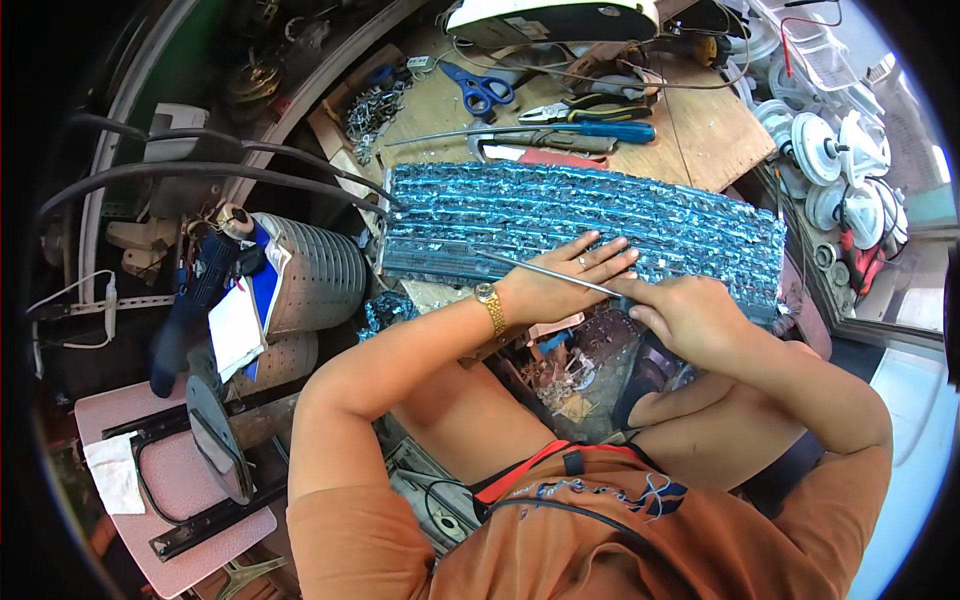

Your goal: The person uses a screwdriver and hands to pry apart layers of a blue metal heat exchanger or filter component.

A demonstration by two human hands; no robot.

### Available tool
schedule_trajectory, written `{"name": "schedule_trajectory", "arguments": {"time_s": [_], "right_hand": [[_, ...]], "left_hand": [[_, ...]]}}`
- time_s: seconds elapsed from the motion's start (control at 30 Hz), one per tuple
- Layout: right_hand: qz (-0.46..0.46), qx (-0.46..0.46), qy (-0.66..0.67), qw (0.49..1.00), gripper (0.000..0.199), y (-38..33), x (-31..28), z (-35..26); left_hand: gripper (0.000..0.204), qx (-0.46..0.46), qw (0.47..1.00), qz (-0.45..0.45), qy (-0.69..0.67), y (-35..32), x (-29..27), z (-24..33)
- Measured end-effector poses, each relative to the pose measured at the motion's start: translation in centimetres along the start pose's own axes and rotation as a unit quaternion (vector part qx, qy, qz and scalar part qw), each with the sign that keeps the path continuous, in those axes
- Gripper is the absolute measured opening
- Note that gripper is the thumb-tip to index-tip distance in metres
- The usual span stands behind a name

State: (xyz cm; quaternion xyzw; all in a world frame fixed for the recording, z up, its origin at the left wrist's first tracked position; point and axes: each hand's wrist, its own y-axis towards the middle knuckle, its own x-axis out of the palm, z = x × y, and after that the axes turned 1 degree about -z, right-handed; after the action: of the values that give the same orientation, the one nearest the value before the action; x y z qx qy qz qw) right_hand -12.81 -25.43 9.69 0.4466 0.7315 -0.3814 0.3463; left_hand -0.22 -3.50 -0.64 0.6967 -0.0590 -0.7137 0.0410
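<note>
We are working on one large blue finned coil panel [600,215], lying under our fingers, and judging this the fin-straightening step. Our left hand [560,280] is pressing flat, fingers spread and released, on its near edge. Our right hand [690,315] is clenching one thin metal rod [545,272], whose tip is reaching past the left fingers; next, careful alignment between fins seems needed. Beyond our fingertips are lying one pair of blue scissors [480,90] and one pair of pliers [570,112].

Shiny blue finned panel [580,215] with silver flecks, thin grey metal rod [545,272], gold wristwatch [489,307], blue-handled scissors [478,88], orange shirt [560,530], perhaps pink seat [170,470].
</note>
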Motion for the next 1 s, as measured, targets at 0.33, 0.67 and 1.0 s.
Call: {"name": "schedule_trajectory", "arguments": {"time_s": [0.33, 0.67, 1.0], "right_hand": [[-0.028, 0.009, -0.004, 1.000, 0.035, 1.2, -0.6, -0.4], [-0.002, 0.000, -0.015, 1.000, 0.035, 2.0, 0.0, -3.1], [0.062, -0.014, 0.034, 0.997, 0.035, 0.7, 2.2, -2.8]], "left_hand": [[0.060, -0.006, 0.999, 0.024, -0.030, -0.1, 0.5, 0.0], [0.061, 0.016, 0.999, -0.032, 0.009, -0.4, 0.6, -0.2], [0.067, -0.020, 0.999, 0.008, -0.043, -0.2, 0.7, 0.6]]}}
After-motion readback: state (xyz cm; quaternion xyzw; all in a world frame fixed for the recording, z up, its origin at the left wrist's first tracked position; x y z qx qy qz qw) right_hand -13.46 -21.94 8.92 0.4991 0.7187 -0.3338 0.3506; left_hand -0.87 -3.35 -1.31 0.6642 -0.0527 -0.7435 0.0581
